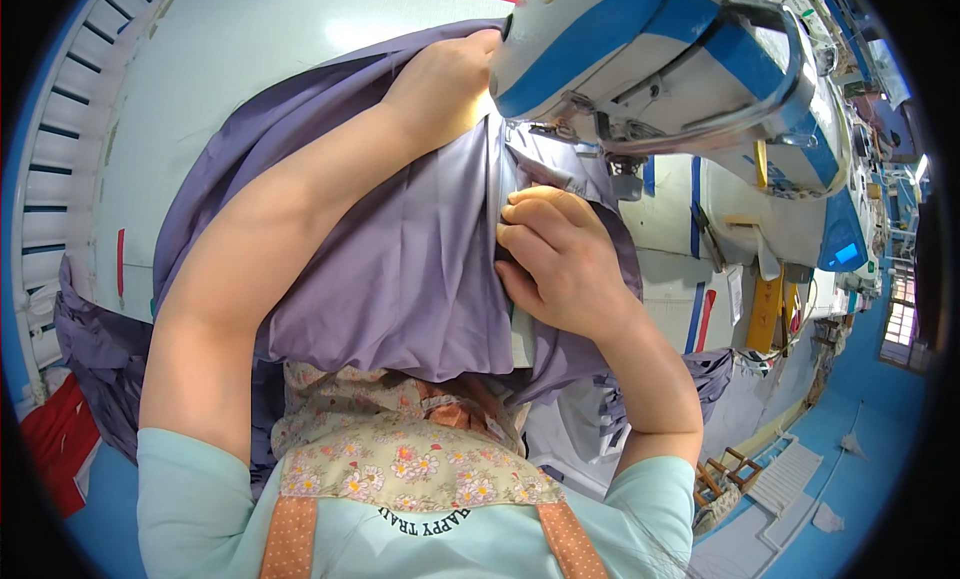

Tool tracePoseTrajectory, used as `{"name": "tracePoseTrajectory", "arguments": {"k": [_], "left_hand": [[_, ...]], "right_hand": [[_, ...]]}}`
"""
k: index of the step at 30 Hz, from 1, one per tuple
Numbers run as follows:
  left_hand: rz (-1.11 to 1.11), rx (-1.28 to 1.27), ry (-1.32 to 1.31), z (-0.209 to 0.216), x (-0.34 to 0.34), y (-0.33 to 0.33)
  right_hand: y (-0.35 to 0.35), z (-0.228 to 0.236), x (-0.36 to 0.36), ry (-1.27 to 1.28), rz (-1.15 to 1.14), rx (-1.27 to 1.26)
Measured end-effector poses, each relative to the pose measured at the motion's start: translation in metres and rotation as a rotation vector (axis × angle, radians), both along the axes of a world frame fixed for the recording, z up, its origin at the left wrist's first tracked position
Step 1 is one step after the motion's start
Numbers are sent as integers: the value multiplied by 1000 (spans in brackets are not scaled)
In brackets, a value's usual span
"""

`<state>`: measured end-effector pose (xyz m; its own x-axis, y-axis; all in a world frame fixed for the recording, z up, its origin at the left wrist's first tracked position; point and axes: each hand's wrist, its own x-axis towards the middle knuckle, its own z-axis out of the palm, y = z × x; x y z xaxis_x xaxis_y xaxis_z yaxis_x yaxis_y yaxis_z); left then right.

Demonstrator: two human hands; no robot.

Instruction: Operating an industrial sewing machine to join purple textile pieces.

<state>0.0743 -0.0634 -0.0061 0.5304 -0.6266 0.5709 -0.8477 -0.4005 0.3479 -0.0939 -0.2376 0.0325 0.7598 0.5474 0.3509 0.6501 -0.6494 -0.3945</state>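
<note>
A wide piece of purple fabric (pixel 400 249) lies in folds over the white sewing table and hangs down at the front edge. The white and blue sewing machine (pixel 600 59) stands over its far right part, with a bright light under the head. My left hand (pixel 455 79) is closed on the fabric beside the machine head, its fingertips partly hidden behind the machine. Nearer to me, my right hand (pixel 562 254) has its fingers curled and pinches the fabric along a fold that runs toward the needle area. The needle itself is hidden.
The white table (pixel 200 79) carries red and blue tape strips. More dark purple fabric (pixel 95 359) hangs at the left, near a red cloth (pixel 60 444). A yellow object (pixel 766 314) is at the table's right side. A wooden stool (pixel 730 474) stands on the floor at right.
</note>
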Motion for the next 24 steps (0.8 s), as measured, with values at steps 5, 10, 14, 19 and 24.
{"name": "tracePoseTrajectory", "arguments": {"k": [5,10,14,19,24], "left_hand": [[53,0,110,5,-23,11],[88,256,351,57,-154,88],[563,332,275,40,-199,167],[487,380,122,23,-154,202],[337,387,45,8,-79,210]], "right_hand": [[5,3,-19,35,9,-6],[15,3,-85,92,-48,13],[31,-16,-154,145,-188,347],[59,-59,-190,384,-659,436],[90,-118,-179,1088,-650,873]]}}
